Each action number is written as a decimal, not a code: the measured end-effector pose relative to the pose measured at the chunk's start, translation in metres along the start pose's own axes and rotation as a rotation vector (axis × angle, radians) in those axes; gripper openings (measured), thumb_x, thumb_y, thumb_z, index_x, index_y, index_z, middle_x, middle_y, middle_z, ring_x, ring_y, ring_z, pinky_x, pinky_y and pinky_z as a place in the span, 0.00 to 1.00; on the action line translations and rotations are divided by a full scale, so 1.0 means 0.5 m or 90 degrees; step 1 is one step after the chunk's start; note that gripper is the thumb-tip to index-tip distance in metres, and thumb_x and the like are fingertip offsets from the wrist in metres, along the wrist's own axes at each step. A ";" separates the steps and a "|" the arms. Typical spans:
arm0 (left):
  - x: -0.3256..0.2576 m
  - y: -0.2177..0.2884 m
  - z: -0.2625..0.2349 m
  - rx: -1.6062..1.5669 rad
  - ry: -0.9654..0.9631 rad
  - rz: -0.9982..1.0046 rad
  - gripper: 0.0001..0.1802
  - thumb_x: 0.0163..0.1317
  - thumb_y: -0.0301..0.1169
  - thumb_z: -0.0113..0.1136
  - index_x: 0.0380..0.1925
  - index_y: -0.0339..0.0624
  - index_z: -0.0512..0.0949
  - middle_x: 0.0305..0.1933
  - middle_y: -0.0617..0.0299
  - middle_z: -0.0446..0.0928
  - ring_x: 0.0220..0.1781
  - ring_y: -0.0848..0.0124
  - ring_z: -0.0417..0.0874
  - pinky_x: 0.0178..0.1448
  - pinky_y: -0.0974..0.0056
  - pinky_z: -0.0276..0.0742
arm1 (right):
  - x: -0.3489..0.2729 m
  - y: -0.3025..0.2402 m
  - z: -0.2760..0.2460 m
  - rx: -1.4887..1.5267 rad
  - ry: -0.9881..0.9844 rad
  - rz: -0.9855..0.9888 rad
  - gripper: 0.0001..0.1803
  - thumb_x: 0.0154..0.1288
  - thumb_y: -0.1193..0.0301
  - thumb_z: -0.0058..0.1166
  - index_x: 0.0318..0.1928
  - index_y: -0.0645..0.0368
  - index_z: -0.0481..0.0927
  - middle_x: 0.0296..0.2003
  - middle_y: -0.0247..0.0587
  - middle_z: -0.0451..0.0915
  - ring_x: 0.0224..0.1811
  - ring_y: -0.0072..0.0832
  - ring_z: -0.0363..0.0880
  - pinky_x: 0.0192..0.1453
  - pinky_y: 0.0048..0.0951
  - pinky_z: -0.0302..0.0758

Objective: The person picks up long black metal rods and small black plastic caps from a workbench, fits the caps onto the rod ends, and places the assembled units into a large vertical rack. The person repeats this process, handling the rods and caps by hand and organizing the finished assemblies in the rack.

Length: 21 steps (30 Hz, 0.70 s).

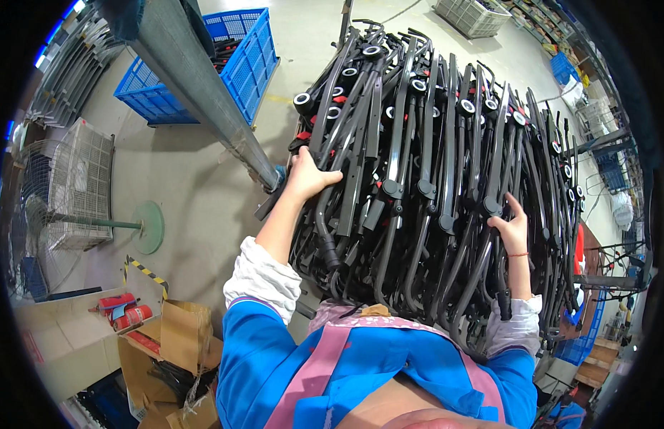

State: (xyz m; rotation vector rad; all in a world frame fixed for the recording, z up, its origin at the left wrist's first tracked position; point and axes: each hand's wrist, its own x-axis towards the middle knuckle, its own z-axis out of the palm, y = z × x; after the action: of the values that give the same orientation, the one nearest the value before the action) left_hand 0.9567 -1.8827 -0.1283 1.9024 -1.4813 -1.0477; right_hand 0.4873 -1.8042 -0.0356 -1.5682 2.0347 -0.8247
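Note:
A dense pile of black tubular metal frames [425,247] stands in front of me, with round grey joints, white-ringed round ends and small red parts. At its left edge, my left hand [308,176] touches the frames, thumb stretched out to the right and well apart from the fingers. Further right, my right hand [514,230] is at a bar beside a round black joint [492,207]. Its thumb and forefinger are spread apart, and the other fingers are partly hidden. Neither hand visibly closes around a tube.
A grey metal post [203,93] slants down left of the pile. Behind it is a blue plastic crate [253,79]. To the left are a fan with a green base [149,227] and a white crate [81,179]. An open cardboard box [185,336] sits lower left, near red cylinders [131,316].

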 end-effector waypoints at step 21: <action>-0.075 0.002 -0.005 0.099 0.014 0.033 0.57 0.32 0.44 0.76 0.59 0.27 0.56 0.58 0.30 0.64 0.58 0.42 0.75 0.63 0.54 0.74 | 0.005 0.063 0.007 -0.150 -0.143 0.103 0.54 0.44 0.61 0.65 0.75 0.40 0.54 0.57 0.64 0.66 0.54 0.48 0.71 0.65 0.37 0.66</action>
State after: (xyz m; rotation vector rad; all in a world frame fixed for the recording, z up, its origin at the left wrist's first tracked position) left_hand 0.9543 -1.8474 -0.1162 1.9623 -1.6319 -0.9089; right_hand 0.4666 -1.8018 -0.0598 -1.5125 2.1154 -0.3416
